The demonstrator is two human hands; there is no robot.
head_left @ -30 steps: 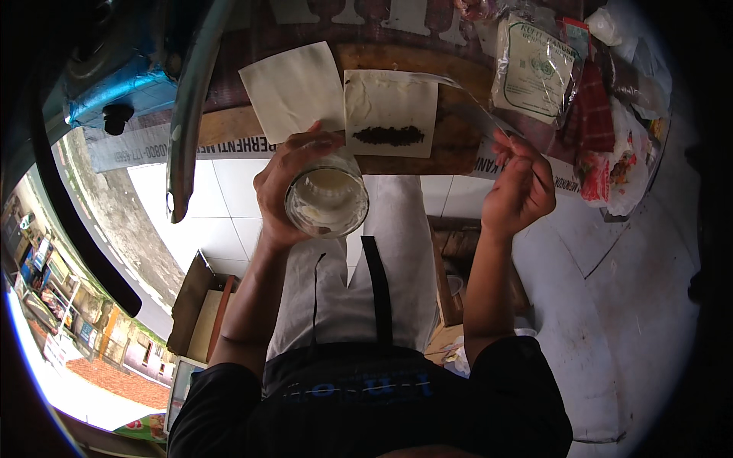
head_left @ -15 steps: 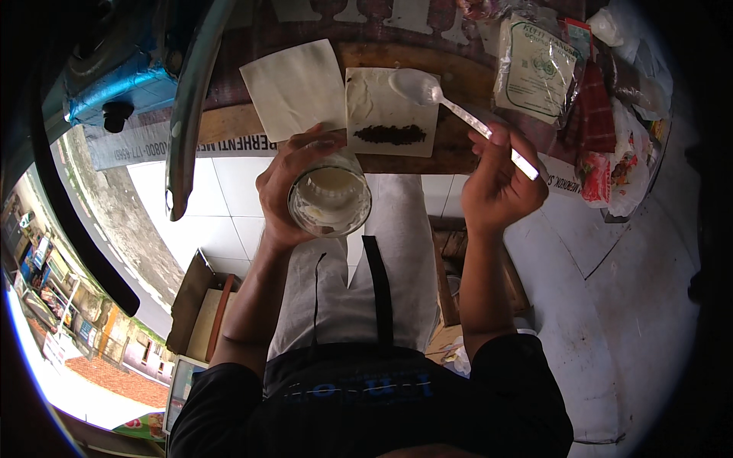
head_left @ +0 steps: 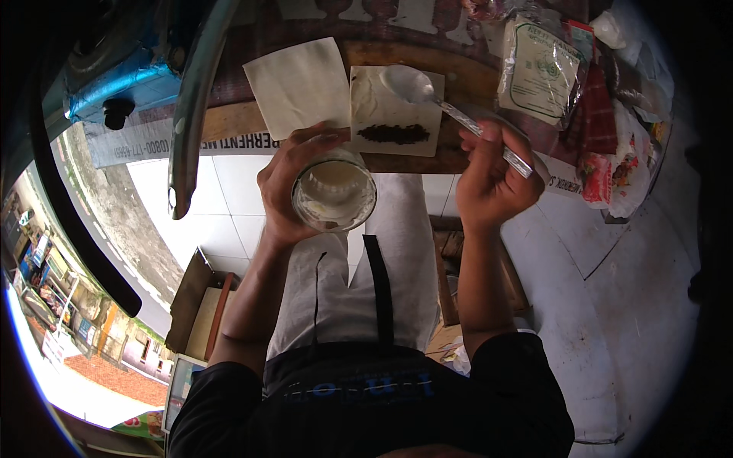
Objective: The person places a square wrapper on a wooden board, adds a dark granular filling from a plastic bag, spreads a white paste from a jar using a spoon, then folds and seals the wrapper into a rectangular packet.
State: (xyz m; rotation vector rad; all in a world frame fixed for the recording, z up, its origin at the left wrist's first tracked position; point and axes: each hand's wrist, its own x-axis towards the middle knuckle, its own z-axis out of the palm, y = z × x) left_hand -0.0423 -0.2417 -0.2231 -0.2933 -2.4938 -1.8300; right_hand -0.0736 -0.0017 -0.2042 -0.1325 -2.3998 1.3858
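My left hand (head_left: 284, 187) grips a clear glass jar (head_left: 334, 194) with a whitish residue inside, held over my lap. My right hand (head_left: 489, 179) holds a metal spoon (head_left: 427, 93) by its handle. The spoon's bowl hovers over a white paper square (head_left: 395, 111) that carries a dark strip of shredded stuff (head_left: 393, 134). A second, bare paper square (head_left: 301, 84) lies to its left. Both papers rest on a wooden board (head_left: 229, 118).
Plastic packets (head_left: 538, 69) and red and white bags (head_left: 611, 164) pile up at the right end of the board. A curved metal bar (head_left: 191, 114) runs down the left. White floor tiles (head_left: 206, 210) and a cardboard box (head_left: 195, 313) lie below.
My right hand has swung the spoon up and leftward, so its bowl now hangs over the paper with the dark strip. The jar stays in my left hand.
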